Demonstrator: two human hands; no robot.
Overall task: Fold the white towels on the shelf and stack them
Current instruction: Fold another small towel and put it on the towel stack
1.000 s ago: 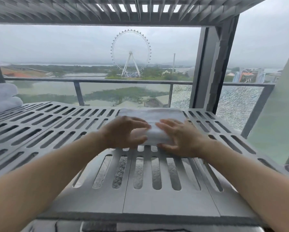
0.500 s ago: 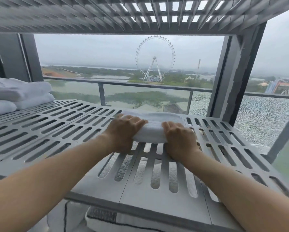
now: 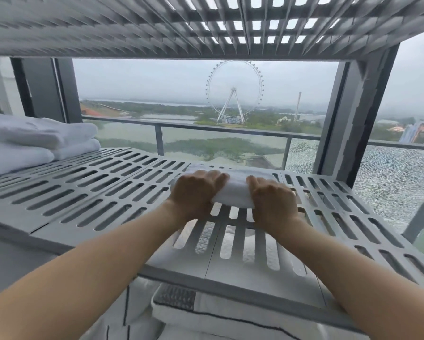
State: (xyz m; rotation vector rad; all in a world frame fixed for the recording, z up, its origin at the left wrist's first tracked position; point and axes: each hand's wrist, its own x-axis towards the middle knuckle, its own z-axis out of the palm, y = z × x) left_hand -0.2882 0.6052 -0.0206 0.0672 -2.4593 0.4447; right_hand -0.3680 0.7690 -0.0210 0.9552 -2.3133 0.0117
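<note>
Both arms reach in over the slotted grey shelf [image 3: 83, 192], and the 2 hands sit side by side on a small folded white towel [image 3: 235, 192] that lies toward the shelf's back edge, a little right of its middle. The left hand [image 3: 196, 192] has its fingers curled over the towel's left end, and the right hand [image 3: 272, 202] does the same at the right end. Each grip is closed on the thick near fold (the thumbs are tucked out of sight, so I can't say how they lie). A strip of towel shows between the 2 hands, which are near each other but apart. At the far left of the same shelf lies a stack of folded white towels [image 3: 34, 138], well apart from the held one. An upper shelf [image 3: 157, 25] hangs overhead, striped bedding [image 3: 206, 315] lies beneath, and a Ferris wheel [image 3: 235, 92] stands beyond the balcony railing [image 3: 206, 128].
</note>
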